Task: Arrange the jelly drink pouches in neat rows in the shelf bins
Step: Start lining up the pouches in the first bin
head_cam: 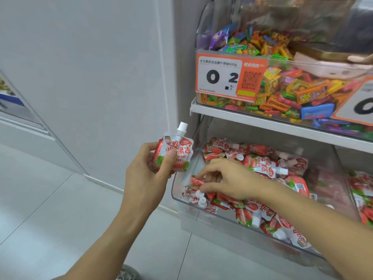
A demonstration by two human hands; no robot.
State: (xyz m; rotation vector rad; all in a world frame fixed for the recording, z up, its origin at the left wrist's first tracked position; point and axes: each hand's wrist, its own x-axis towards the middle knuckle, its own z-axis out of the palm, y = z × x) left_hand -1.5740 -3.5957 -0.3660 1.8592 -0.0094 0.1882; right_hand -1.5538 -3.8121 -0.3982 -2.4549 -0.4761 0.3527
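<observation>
The left hand [150, 174] is raised just outside the left end of the lower bin, fingers curled round one strawberry pouch [174, 153]. The thumb lies across the pouch's front and the other fingers wrap its left edge, so the pouch stands upright with its white cap on top, clear of the bin.

The right hand [228, 181] reaches over the front wall of the clear lower bin [201, 216] and down into its front left corner. Its fingers are bent and spread, the tips resting among the pouches there, thumb and forefinger close on either side of a red pouch; whether they actually pinch it cannot be told.

The heap of pouches [262, 199] fills the bin in no order: some flat, some on edge, caps pointing every way. A second bin [361, 201] at the right edge holds more of the same packets.

Above, on the white shelf [242, 116], an upper bin [203, 33] is full of small bright wrapped sweets [286, 89], with an orange price tag [228, 77] on its front. A pale wall [101, 67] and tiled floor [50, 209] lie to the left.
</observation>
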